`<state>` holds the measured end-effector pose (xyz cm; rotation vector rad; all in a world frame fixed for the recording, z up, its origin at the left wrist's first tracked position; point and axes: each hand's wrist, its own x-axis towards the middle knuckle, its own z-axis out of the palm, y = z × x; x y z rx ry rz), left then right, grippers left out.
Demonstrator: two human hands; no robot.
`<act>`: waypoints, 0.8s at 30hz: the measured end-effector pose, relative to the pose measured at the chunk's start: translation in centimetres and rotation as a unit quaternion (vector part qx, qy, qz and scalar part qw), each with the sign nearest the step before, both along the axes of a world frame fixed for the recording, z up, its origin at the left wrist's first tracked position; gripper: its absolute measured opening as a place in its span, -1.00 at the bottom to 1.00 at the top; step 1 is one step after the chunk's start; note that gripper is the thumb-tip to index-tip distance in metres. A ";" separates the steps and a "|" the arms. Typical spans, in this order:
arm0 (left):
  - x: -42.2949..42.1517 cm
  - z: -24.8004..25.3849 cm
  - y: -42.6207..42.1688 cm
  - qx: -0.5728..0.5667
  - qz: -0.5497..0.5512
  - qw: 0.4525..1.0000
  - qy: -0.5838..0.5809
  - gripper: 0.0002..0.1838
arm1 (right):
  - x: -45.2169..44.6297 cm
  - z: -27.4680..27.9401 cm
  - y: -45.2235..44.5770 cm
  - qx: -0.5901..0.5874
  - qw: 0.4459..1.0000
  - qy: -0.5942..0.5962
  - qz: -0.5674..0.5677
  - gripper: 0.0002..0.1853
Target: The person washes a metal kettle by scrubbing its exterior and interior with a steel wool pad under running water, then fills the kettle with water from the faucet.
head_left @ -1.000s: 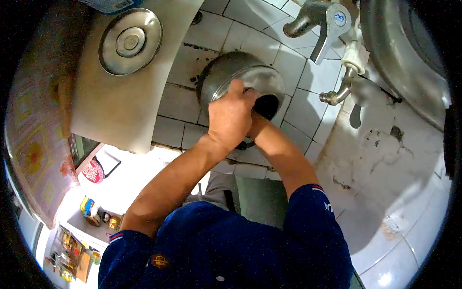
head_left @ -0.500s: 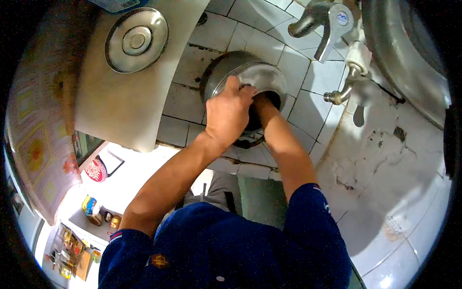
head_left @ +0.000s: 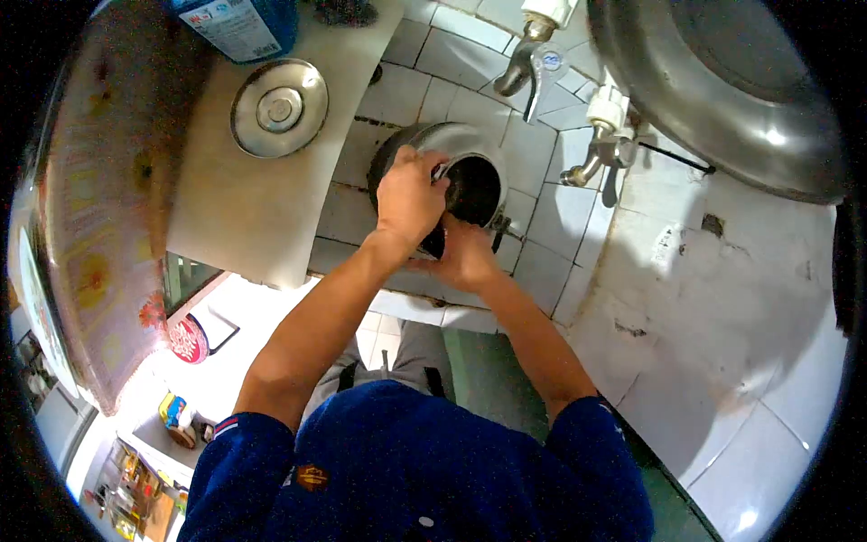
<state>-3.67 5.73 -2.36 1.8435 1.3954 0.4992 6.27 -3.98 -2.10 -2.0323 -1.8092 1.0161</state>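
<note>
A round metal pot point(head_left: 390, 161) with a dark opening lies tilted in the white-tiled basin point(head_left: 545, 233). My left hand point(head_left: 411, 194) is closed on the pot's rim at the left of the opening. My right hand point(head_left: 468, 253) is at the lower edge of the opening, its fingertips turned inward and partly hidden, so what they hold, if anything, does not show. A dark handle shows on the pot's right side. On the counter point(head_left: 244, 208) at the left lies a round metal lid point(head_left: 278, 108).
Two metal taps point(head_left: 533, 68) point(head_left: 601, 161) project above the basin. A large steel bowl point(head_left: 722, 99) fills the upper right. A blue container point(head_left: 237, 27) stands at the counter's back, and a patterned cloth point(head_left: 99, 226) hangs at the left.
My right hand has come out of the pot's opening to its lower edge. The pot has turned, showing more of its opening. The view has shifted, revealing more of the blue container.
</note>
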 end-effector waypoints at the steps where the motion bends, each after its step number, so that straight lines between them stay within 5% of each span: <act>1: -0.1 0.3 0.4 0.006 -0.001 1.000 0.000 -0.74 | 0.1 0.3 0.1 0.006 1.000 0.000 -0.001 -0.45; 6: -2.8 3.3 1.9 0.024 -0.053 0.993 -0.099 -0.63 | 1.3 2.5 0.4 -0.080 0.994 -0.049 -0.055 -0.38; 8: -4.5 4.3 1.6 0.037 -0.029 0.995 -0.086 -0.62 | 2.8 2.6 -0.4 0.018 0.995 -0.034 -0.090 -0.35; 12: -7.2 4.1 -0.4 -0.118 0.052 0.970 -0.207 -0.71 | 3.1 3.8 1.9 0.001 0.990 -0.047 -0.131 -0.34; 15: -8.0 1.8 -2.3 -0.242 0.130 0.921 -0.275 -0.77 | 0.7 4.6 3.0 -0.008 0.995 -0.079 -0.058 -0.35; 18: -9.1 0.1 -4.3 -0.250 0.136 0.902 -0.326 -0.77 | 2.7 6.7 1.6 -0.064 0.996 -0.060 -0.007 -0.31; 24: -9.9 -0.3 -6.6 -0.288 0.112 0.899 -0.311 -0.78 | 3.4 5.7 5.5 -0.061 0.988 -0.080 -0.118 -0.34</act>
